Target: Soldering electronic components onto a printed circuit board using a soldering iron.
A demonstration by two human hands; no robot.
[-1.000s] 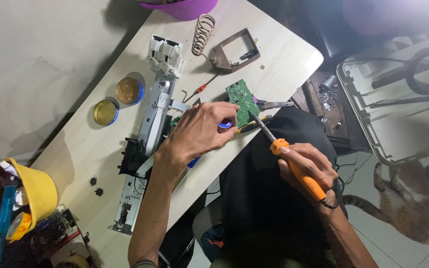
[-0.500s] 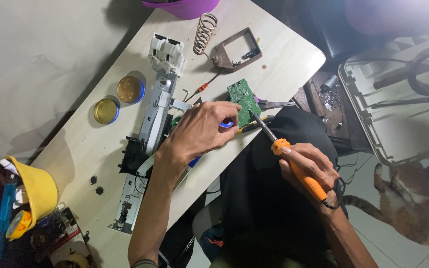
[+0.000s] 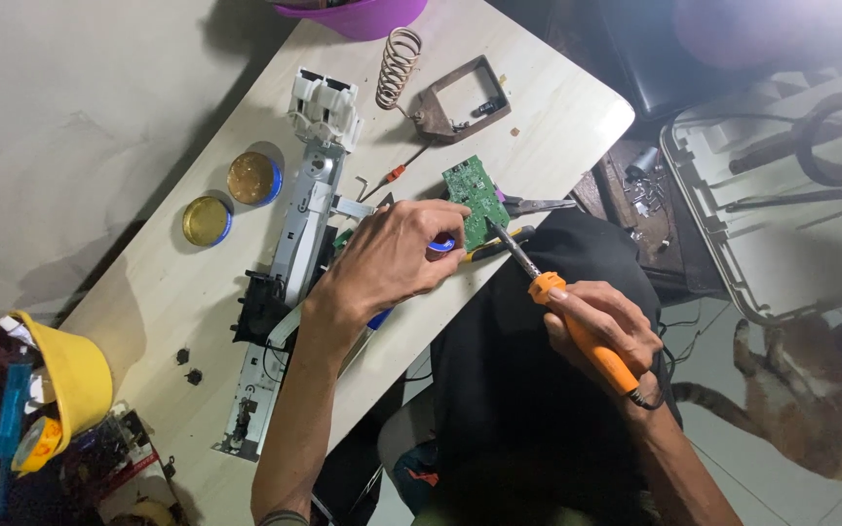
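Fingers left hand (image 3: pixel 392 258): curled narrow, pinning small green circuit board (image 3: pixel 474 198) at its near edge, blue object under fingertips.
Fingers right hand (image 3: pixel 604 326): wrapped round orange-handled soldering iron (image 3: pixel 577 326), tip touching board just beyond left fingertips.
Handling: board likely light, stiff, fragile; hold by edges.

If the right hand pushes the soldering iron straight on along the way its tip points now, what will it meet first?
Most likely the green circuit board. The right hand holds the orange soldering iron with its tip aimed up-left at the board's lower edge, beside the left hand. Whether the tip already touches cannot be told.
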